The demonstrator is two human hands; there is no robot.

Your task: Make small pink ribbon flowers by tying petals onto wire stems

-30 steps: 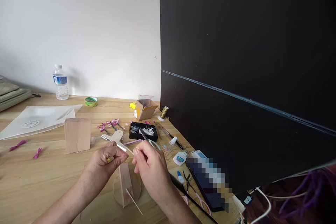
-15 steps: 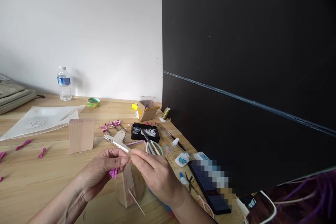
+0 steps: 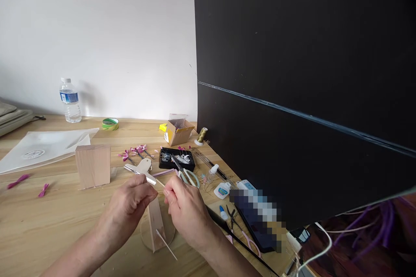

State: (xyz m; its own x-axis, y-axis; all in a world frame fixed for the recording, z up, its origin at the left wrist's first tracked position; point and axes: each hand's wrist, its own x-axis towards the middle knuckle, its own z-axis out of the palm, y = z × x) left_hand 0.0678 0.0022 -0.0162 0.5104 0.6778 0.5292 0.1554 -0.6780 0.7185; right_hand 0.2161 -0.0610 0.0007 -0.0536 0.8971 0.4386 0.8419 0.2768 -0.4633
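My left hand (image 3: 132, 204) is closed, its fingertips pinched; what they hold is hidden or too small to name. Close by on the right, my right hand (image 3: 186, 211) is also pinched shut. A thin pale stick (image 3: 160, 182) runs from its fingertips toward a silver bulldog clip (image 3: 143, 169); I cannot tell whether my fingers grip that stick. The clip stands just behind my hands. Below them, a narrow wooden strip (image 3: 156, 225) rests over a clear round disc (image 3: 146, 242), with a thin white stick (image 3: 169, 247) lying across it.
A wooden block (image 3: 93, 167) stands at left near magenta thread bows (image 3: 43, 190). Beyond are pink flower pieces (image 3: 138, 151), a black tray (image 3: 167, 164) and scissors (image 3: 186, 176). A glue bottle (image 3: 222, 190), black comb (image 3: 219, 220) and phone (image 3: 255, 225) lie right, beside a black panel (image 3: 292, 73).
The magenta tuft seen under my left hand is out of sight. My left hand has turned over, knuckles up, and its fingers now cover part of the clip. The view has shifted slightly right.
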